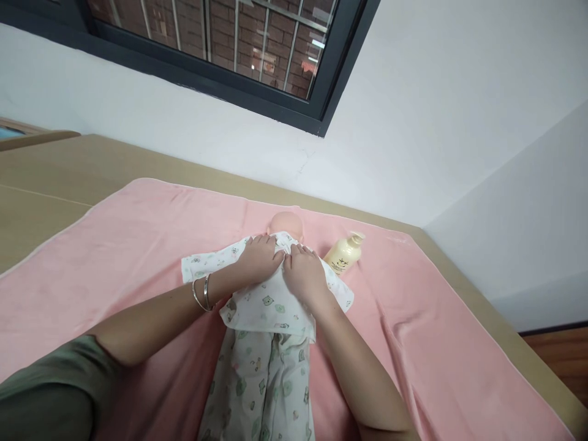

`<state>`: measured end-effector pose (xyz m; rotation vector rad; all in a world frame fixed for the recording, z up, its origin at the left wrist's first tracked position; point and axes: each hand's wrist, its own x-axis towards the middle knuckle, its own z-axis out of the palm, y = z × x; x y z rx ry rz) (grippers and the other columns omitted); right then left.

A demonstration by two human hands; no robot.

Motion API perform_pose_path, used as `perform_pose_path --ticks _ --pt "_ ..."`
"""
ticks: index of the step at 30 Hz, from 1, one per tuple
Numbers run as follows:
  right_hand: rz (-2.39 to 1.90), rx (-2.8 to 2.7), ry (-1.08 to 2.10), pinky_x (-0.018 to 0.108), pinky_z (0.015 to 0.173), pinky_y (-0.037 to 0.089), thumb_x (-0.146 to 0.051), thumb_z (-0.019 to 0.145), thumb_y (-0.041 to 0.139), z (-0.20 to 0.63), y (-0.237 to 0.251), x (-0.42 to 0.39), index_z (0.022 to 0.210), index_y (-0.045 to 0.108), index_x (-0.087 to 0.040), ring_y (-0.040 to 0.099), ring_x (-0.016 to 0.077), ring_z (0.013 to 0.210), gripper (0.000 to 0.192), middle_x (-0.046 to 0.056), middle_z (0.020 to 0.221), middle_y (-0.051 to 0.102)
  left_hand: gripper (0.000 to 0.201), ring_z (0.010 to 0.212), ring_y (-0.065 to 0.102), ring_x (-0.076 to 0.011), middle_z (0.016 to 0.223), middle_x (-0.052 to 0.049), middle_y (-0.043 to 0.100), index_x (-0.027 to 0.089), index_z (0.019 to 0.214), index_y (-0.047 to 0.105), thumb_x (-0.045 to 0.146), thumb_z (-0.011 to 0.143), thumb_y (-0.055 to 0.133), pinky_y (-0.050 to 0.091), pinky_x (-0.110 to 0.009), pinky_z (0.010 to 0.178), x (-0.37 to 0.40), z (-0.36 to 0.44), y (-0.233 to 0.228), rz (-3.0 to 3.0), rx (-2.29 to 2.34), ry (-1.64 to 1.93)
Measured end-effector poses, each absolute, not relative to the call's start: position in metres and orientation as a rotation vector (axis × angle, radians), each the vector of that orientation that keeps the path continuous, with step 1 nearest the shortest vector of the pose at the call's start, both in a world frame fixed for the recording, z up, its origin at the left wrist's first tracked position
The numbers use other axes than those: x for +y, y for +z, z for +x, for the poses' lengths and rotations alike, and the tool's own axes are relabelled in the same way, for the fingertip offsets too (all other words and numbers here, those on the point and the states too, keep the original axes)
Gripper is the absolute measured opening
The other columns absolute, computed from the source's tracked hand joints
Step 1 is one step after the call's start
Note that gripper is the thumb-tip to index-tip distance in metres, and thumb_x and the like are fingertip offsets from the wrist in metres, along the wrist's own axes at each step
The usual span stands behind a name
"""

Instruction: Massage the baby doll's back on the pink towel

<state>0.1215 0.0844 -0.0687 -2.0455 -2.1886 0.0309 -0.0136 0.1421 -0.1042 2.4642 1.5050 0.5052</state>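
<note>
A baby doll lies on its back, its bald head [285, 225] away from me. It is dressed in a white baby shirt [275, 309] printed with small green animals, and matching pants [264, 386]. Both my hands are at the shirt's upper front, just below the neck. My left hand [258, 260], with two silver bangles at the wrist, has its fingers closed on the cloth left of the neckline. Close beside it, my right hand [305, 272] pinches the cloth on the other side. The thumbs nearly meet, and the cloth under the fingers is hidden.
A pink blanket [404, 294] with some creases lies under the doll on a wooden table [119, 153]. To the right of the doll's shoulder a pale yellow pump bottle [346, 252] leans at a tilt. Behind are a white wall [381, 153] and a dark-framed window [316, 116].
</note>
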Motion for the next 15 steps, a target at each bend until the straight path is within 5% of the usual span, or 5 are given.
perform_pose_path --ticks 15 --pt "-2.043 -2.062 0.199 0.040 0.100 0.038 -0.034 0.100 0.037 0.139 -0.072 0.103 0.116 0.063 -0.012 0.062 0.0315 0.116 0.038 0.019 0.122 0.069 0.040 0.115 0.059 -0.0361 0.118 -0.024 0.065 0.006 0.118 0.058 0.033 0.101 0.035 0.045 -0.050 0.100 0.123 -0.012 -0.107 2.619 1.583 0.560"
